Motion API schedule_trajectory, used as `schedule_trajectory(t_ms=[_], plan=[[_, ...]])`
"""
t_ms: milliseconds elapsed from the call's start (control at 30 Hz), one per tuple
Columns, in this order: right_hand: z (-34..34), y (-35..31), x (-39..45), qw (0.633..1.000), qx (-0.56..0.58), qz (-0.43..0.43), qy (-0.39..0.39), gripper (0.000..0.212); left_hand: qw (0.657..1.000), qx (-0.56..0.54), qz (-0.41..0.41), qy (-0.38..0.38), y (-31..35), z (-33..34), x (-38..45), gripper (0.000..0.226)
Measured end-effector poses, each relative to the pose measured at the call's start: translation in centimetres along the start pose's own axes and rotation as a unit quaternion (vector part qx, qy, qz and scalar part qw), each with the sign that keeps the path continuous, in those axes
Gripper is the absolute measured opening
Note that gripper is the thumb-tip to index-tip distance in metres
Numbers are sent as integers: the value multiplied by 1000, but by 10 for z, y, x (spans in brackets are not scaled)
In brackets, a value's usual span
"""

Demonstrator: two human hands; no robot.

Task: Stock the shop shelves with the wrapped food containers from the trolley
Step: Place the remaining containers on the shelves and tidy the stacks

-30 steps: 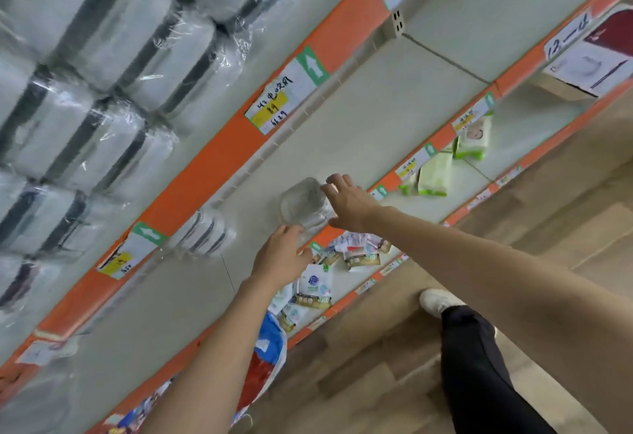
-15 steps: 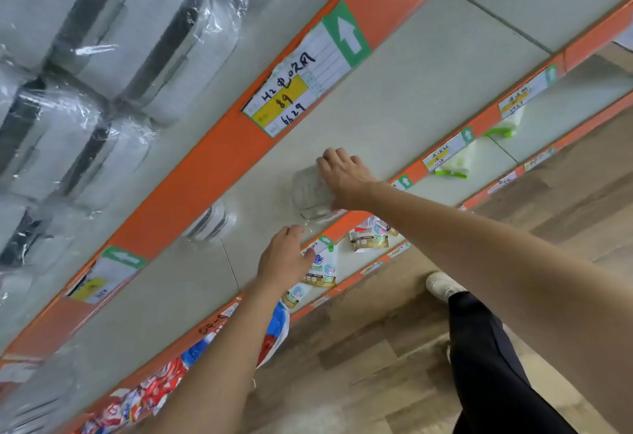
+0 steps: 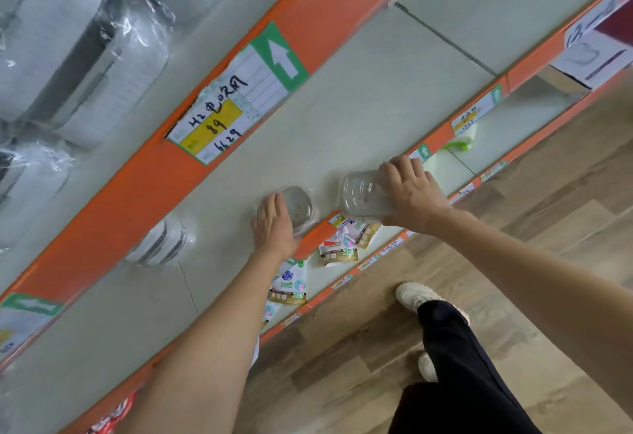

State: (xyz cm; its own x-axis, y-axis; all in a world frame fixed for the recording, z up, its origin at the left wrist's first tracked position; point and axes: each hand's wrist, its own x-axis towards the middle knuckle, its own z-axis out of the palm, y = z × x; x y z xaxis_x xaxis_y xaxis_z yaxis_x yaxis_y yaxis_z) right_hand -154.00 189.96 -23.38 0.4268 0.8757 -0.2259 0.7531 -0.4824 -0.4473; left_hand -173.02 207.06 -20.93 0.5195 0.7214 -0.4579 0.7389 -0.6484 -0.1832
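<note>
Both hands are setting tubs on the shelf (image 3: 342, 115). The left hand (image 3: 274, 224) is wrapping a round tub (image 3: 301, 205); the right hand (image 3: 412, 193) is clasping a bigger tub (image 3: 363, 195) just beside it. Next, likely, letting go and reaching for more.

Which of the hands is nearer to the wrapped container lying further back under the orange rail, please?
Left. The left hand rests just beside that wrapped container; the right hand grips a clear container farther along.
</note>
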Motion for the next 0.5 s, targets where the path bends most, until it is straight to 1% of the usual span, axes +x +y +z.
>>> schedule_trajectory(t_ms=[67,200,267,333,400,500], plan=[[1,6,-7,1000,1,4,-8,93,998,22,-4,65,3,1,0,92],[-5,10,-22,999,29,24,-11,89,991,48,-5,128,8,-7,-16,88],[-12,8,-30,999,40,27,-13,89,990,28,-10,137,11,-12,-31,88],[-18,0,-40,998,56,28,-14,90,992,-8,-3,129,14,-19,-55,89],[-29,-10,-54,996,80,26,4,91,991,-33,17,131,20,-28,-82,91],[-52,-25,-80,992,123,17,24,89,985,-68,36,157,26,-45,-125,88]])
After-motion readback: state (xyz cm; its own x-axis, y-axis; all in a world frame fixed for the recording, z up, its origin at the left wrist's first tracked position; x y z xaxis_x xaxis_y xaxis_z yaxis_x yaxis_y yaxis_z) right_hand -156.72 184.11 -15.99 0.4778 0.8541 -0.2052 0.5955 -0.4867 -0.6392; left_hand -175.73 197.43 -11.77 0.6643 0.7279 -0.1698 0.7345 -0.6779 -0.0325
